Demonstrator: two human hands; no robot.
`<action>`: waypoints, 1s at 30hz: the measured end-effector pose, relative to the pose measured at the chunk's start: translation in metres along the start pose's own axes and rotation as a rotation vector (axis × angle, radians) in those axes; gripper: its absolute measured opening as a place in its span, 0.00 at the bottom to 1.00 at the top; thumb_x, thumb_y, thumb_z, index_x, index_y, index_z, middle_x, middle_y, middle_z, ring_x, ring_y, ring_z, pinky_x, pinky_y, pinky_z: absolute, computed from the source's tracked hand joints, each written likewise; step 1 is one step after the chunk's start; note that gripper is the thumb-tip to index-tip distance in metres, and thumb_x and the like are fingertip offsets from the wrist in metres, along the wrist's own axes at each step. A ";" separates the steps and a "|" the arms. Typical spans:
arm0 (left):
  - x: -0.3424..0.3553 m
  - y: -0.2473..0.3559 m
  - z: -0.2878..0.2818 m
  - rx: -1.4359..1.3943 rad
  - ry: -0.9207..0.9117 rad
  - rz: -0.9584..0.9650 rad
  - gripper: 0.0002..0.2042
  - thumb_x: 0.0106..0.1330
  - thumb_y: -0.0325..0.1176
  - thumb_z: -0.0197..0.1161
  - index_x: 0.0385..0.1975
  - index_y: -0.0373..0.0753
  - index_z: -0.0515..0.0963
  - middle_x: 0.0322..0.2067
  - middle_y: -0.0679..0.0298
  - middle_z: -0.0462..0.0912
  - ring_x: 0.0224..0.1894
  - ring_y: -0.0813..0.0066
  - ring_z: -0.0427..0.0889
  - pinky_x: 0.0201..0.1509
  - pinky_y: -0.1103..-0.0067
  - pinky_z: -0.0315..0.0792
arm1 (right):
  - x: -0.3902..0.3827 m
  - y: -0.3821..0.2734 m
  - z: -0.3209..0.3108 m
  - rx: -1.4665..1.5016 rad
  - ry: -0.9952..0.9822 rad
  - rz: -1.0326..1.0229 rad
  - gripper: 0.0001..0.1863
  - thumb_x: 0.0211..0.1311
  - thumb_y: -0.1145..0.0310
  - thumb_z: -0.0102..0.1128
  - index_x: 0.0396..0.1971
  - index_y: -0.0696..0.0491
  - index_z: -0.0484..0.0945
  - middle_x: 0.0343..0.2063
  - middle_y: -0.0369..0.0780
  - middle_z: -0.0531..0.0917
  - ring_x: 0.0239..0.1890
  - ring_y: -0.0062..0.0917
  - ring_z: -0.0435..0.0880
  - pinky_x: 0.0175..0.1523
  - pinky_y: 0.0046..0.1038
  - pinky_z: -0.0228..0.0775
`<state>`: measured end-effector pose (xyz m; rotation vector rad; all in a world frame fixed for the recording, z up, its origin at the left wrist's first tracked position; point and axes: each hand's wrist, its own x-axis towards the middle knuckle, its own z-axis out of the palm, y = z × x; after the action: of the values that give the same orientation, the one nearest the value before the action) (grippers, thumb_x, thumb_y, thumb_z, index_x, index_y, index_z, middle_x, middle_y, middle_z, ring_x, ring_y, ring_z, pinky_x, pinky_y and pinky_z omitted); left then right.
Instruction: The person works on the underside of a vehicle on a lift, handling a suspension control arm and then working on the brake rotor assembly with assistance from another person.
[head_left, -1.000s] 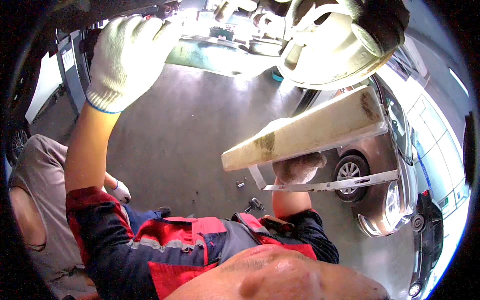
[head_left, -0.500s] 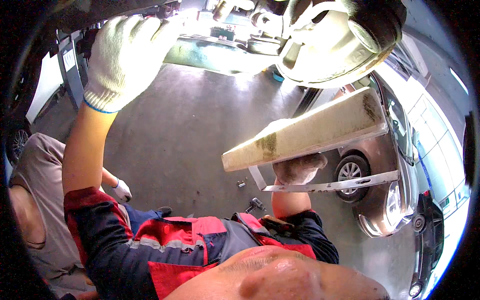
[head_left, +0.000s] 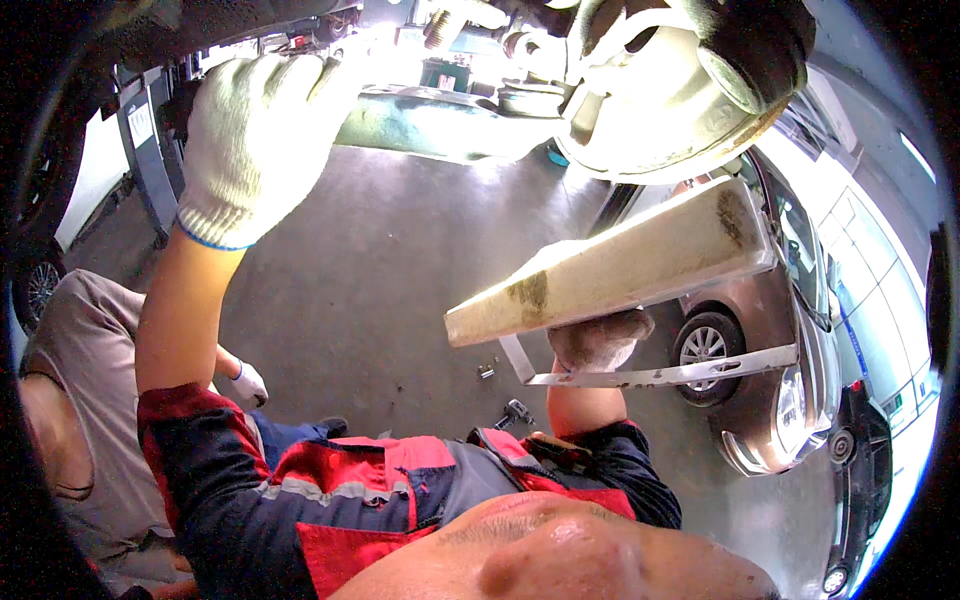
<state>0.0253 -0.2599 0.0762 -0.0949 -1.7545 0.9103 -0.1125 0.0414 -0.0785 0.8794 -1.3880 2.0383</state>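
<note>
Two gloved hands were at work beneath the underside of a raised vehicle in a garage. The worker's left hand (head_left: 255, 145), in a white knit glove with a blue cuff edge, reached up beside the near end of one pale suspension arm (head_left: 430, 125), its fingers bent; glare hid the tips, and whether they gripped anything could not be told. The right hand (head_left: 600, 340), in a dirtier glove and partly hidden, had its fingers closed around one boxy work lamp (head_left: 610, 265), held up in the air right of centre, slanted, below one round brake shield (head_left: 650, 130). A single U-shaped metal bracket (head_left: 655, 377) hung beneath the lamp.

One co-worker in light grey clothing (head_left: 95, 330) was low at the left, with one white-gloved hand (head_left: 249, 386) in view, its fingers relaxed. On the grey floor (head_left: 370, 270) lay one pistol-shaped power tool (head_left: 516, 411) and, near it, a small metallic piece (head_left: 486, 374) too small to identify. Two cars stood at the right: one brown car (head_left: 755, 420) showing one wheel (head_left: 705, 358), and one dark car (head_left: 868, 470) beyond it.
</note>
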 end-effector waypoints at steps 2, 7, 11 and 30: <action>0.002 0.004 -0.010 0.029 -0.013 0.004 0.22 0.51 0.30 0.63 0.50 0.41 0.78 0.38 0.63 0.80 0.38 0.65 0.79 0.43 0.67 0.74 | 0.002 0.016 -0.009 -0.391 -0.058 -0.207 0.22 0.51 0.70 0.74 0.45 0.61 0.78 0.42 0.42 0.85 0.40 0.26 0.85 0.48 0.30 0.77; 0.007 0.003 -0.013 0.039 0.013 0.005 0.20 0.52 0.29 0.62 0.49 0.41 0.78 0.38 0.64 0.80 0.38 0.65 0.79 0.43 0.68 0.74 | 0.004 0.052 -0.016 0.244 0.097 -0.024 0.22 0.51 0.71 0.75 0.45 0.61 0.79 0.41 0.42 0.85 0.39 0.25 0.85 0.47 0.31 0.78; 0.010 0.003 -0.015 0.009 -0.020 -0.032 0.18 0.52 0.29 0.62 0.46 0.43 0.78 0.39 0.66 0.80 0.39 0.66 0.80 0.43 0.68 0.75 | 0.001 0.020 0.004 0.242 0.094 0.086 0.20 0.50 0.71 0.75 0.43 0.61 0.80 0.40 0.42 0.85 0.38 0.25 0.85 0.47 0.30 0.78; 0.002 -0.001 -0.008 -0.010 -0.069 -0.025 0.24 0.46 0.29 0.65 0.49 0.42 0.78 0.39 0.63 0.79 0.42 0.63 0.79 0.46 0.67 0.73 | -0.001 -0.014 0.018 0.668 0.200 0.531 0.17 0.50 0.70 0.75 0.39 0.60 0.82 0.38 0.41 0.87 0.38 0.25 0.86 0.45 0.29 0.79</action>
<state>0.0312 -0.2553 0.0790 -0.0489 -1.8199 0.8961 -0.0976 0.0290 -0.0663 0.5479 -0.8838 2.9952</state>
